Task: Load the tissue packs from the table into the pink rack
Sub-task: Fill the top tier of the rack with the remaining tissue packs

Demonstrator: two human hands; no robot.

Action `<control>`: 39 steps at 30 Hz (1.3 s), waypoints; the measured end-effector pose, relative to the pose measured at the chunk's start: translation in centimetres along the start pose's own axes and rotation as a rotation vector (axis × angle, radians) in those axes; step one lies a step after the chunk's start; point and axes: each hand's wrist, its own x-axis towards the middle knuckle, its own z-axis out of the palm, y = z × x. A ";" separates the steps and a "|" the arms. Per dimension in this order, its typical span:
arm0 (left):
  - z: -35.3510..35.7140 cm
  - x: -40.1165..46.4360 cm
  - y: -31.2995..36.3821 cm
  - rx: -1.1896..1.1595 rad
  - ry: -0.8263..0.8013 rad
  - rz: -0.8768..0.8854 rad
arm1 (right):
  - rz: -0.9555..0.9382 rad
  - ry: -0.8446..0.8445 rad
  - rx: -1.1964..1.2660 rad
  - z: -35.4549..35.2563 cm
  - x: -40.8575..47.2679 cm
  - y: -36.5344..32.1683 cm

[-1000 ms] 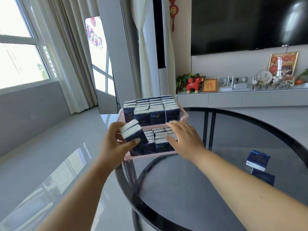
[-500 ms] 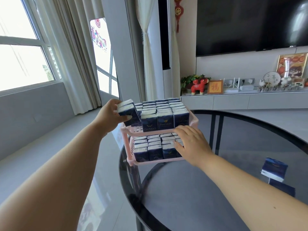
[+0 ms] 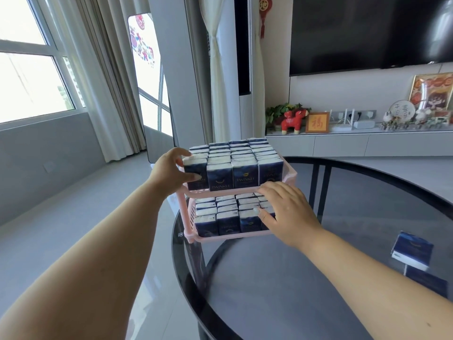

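A person's left hand (image 3: 171,169) grips a navy-and-white tissue pack (image 3: 195,171) at the front left corner of the two-tier pink plastic rack (image 3: 290,174) on the round dark glass table (image 3: 269,278); the right hand (image 3: 285,212), fingers relaxed, rests on the lower tier. Seating the pack upright and flush likely needs the rack held firm. Neighbouring packs read "TWINKLE". One loose pack (image 3: 411,250) remains on the table.

Glass table (image 3: 306,278) bears pink rack (image 3: 235,236); tissue pack (image 3: 411,251).
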 end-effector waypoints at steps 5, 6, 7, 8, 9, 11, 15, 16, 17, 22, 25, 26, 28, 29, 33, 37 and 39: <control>0.2 -0.2 0.3 0.044 0.021 -0.023 | 0.001 0.000 -0.008 0.0 0.0 -0.1; 0.2 -0.3 0.4 0.052 0.019 -0.024 | 0.000 0.003 -0.010 0.0 0.0 -0.1; 0.2 -0.4 0.6 0.059 0.016 -0.023 | -0.001 0.005 -0.013 -0.1 0.0 -0.1; 0.2 -0.4 0.7 0.065 0.012 -0.021 | -0.001 0.005 -0.015 -0.1 -0.1 -0.2; 0.2 -0.5 0.7 0.071 0.006 -0.020 | -0.001 0.004 -0.016 -0.1 -0.1 -0.2; 0.0 -0.5 0.8 0.066 -0.008 -0.028 | -0.002 -0.004 -0.018 -0.1 -0.2 -0.2; -0.7 -1.0 0.8 -0.002 0.016 -0.066 | -0.017 -0.069 -0.010 -0.4 -0.2 0.1; -1.0 -1.2 0.9 -0.027 0.040 -0.074 | -0.023 -0.080 -0.013 -0.4 -0.2 0.2; -1.1 -1.5 1.1 -0.047 0.078 -0.078 | -0.029 -0.082 -0.012 -0.6 -0.3 0.2; -0.1 -4.9 4.0 -0.131 0.426 -0.037 | 0.007 0.031 -0.015 -2.1 -2.6 1.4; 2.8 -8.9 6.3 -0.296 0.477 -0.022 | 0.165 0.080 -0.045 -3.2 -4.8 4.3; 4.1 -10.2 6.8 -0.321 0.422 -0.022 | 0.259 0.057 -0.062 -3.6 -5.7 5.5; 7.0 -12.8 7.4 -0.342 0.252 -0.025 | 0.472 0.007 -0.115 -4.3 -7.9 8.4; 8.4 -14.0 7.5 -0.355 0.165 -0.031 | 0.578 -0.019 -0.148 -4.6 -8.9 9.9; 13.2 -18.3 7.1 -0.333 -0.088 -0.079 | 0.959 -0.221 -0.288 -6.2 -12.8 14.4; 16.0 -20.8 6.2 -0.185 -0.285 -0.134 | 1.108 -0.416 -0.216 -6.1 -15.1 15.8; 16.8 -21.6 5.9 -0.083 -0.314 -0.102 | 1.043 -0.437 -0.186 -5.6 -14.9 15.0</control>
